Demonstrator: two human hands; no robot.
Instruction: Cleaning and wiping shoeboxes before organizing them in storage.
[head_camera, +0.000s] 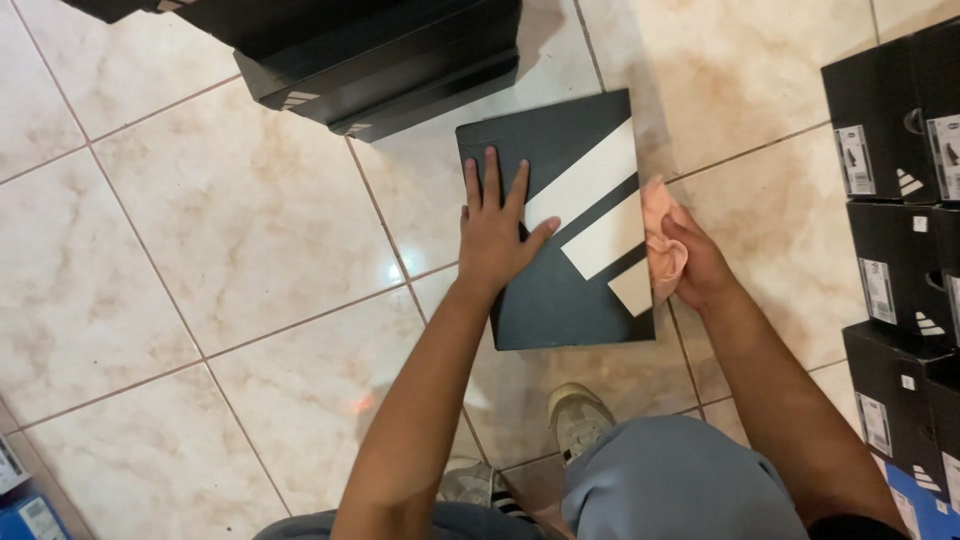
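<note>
A black shoe box (545, 300) with white diagonal stripes on its lid lies flat on the tiled floor in front of me. My left hand (492, 230) rests palm down on the lid's left half, fingers spread. My right hand (697, 262) is closed on a pink cloth (662, 240) and presses it against the box's right edge.
A stack of black shoe boxes (370, 55) lies on the floor at the top. More black boxes with labels (900, 180) are stacked along the right. Blue boxes sit at the bottom left corner (25, 515). My shoes (578, 420) stand just below the box.
</note>
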